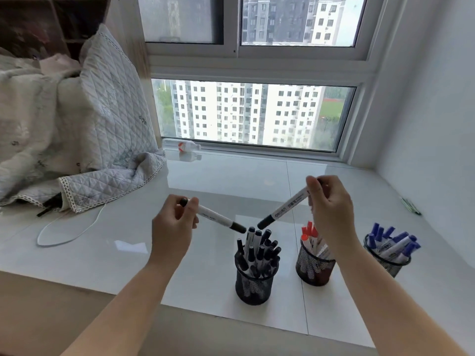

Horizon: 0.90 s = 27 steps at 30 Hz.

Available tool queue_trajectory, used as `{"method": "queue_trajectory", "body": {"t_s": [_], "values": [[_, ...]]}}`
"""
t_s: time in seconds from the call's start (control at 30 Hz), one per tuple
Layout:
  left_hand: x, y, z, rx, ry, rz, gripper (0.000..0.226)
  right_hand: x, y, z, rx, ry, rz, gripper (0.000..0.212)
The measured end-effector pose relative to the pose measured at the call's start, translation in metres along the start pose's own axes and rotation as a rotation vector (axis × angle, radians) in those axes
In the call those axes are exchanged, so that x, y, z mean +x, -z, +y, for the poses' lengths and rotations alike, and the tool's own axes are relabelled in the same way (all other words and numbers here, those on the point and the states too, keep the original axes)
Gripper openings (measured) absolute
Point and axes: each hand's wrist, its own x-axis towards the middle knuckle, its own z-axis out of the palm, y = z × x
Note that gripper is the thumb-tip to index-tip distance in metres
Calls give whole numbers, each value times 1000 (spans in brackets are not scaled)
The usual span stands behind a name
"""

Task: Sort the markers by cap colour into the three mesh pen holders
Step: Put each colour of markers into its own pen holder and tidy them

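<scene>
Three black mesh pen holders stand in a row on the white sill. The left holder (254, 286) is full of black-capped markers, the middle holder (314, 268) has red-capped ones, the right holder (388, 263) has blue-capped ones. My left hand (174, 227) grips a black-capped marker (218, 219) by its rear end, cap pointing down-right over the left holder. My right hand (331, 209) grips a second black-capped marker (285, 209), cap pointing down-left toward the same holder. The two caps hang close together just above the black markers.
A quilted blanket (102, 140) is heaped at the left, with a white cable (66, 235) and a dark object under its edge. A small bottle (183, 146) lies by the window. A green pen (410, 205) rests near the right wall.
</scene>
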Motion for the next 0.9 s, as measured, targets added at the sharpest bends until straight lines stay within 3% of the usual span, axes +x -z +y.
{"method": "queue_trajectory", "body": {"t_s": [0.1, 0.2, 0.3, 0.37, 0.43, 0.53, 0.6, 0.67, 0.77, 0.9], "values": [[-5, -3, -9, -169, 253, 96, 18, -3, 3, 3, 272, -233, 95, 16], [-9, -6, -20, -531, 630, 99, 13, -8, 2, 6, 674, -533, 110, 13], [-18, -8, -25, -881, 865, 9, 13, -14, -2, 11, 998, -689, 25, 14], [-23, -11, -28, -972, 909, -50, 11, -20, -5, 14, 1048, -694, -88, 13], [-27, -15, -30, -997, 906, -109, 10, -24, -7, 19, 1006, -664, -199, 6], [-28, -18, -32, -1037, 880, -232, 10, -31, -10, 24, 736, -556, -322, 27], [-28, -19, -34, -1030, 857, -273, 14, -39, -14, 27, 492, -446, -348, 23], [-27, -20, -37, -986, 840, -275, 15, -47, -18, 28, 448, -409, -369, 11], [-27, -20, -42, -824, 797, -267, 11, -56, -24, 28, 458, -403, -380, 16], [-32, -24, -45, -473, 671, -266, 14, -68, -25, 35, 171, -250, -361, 17]]}}
